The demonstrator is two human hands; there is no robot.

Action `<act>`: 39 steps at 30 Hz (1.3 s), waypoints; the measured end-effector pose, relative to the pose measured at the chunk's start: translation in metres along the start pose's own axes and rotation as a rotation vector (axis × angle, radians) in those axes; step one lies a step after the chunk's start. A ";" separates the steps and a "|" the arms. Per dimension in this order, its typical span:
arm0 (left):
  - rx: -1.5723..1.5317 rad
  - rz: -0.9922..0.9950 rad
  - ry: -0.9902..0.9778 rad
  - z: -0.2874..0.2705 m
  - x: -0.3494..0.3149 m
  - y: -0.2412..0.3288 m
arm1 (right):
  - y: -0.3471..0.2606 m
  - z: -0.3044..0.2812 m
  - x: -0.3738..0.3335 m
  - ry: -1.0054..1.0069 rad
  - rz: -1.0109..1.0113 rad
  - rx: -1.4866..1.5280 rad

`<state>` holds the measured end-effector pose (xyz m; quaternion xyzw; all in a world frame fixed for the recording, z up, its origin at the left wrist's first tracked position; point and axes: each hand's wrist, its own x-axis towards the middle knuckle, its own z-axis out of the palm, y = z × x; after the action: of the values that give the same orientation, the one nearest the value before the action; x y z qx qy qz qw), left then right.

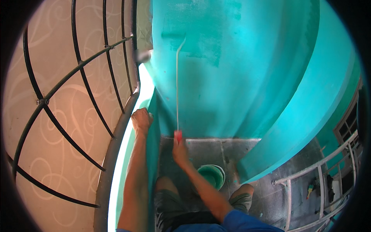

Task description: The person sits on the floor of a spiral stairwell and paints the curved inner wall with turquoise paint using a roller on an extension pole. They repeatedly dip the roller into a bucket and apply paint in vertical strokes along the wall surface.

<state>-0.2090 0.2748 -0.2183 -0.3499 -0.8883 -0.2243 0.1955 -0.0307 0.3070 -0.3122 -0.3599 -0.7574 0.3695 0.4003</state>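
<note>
No words, numbers, labels, brands or signs can be read in this view: pale scrollwork [54, 125] curls across a tan surface [77, 154] without forming letters, and no marking is legible on the red handle [178, 136] or the green bucket [212, 174].

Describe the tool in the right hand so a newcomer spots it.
Start at the big turquoise wall straight ahead. In front of it, the right hand grips a red handle with a long, thin, pale rod rising from it, bent near the top. Unlike the black bars at left, it is light-coloured and hand-held.
</note>
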 end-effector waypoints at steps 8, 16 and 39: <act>0.016 0.008 0.010 0.004 0.000 -0.001 | -0.024 -0.002 0.021 -0.050 -0.029 0.049; -0.012 -0.007 -0.020 0.001 0.002 0.005 | -0.002 0.029 0.002 0.072 -0.108 -0.051; -0.008 -0.048 -0.037 -0.010 -0.001 0.008 | 0.048 -0.033 -0.093 0.033 0.169 -0.179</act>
<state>-0.2007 0.2745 -0.2077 -0.3335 -0.8989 -0.2261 0.1721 0.0493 0.2602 -0.3712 -0.4628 -0.7478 0.3267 0.3463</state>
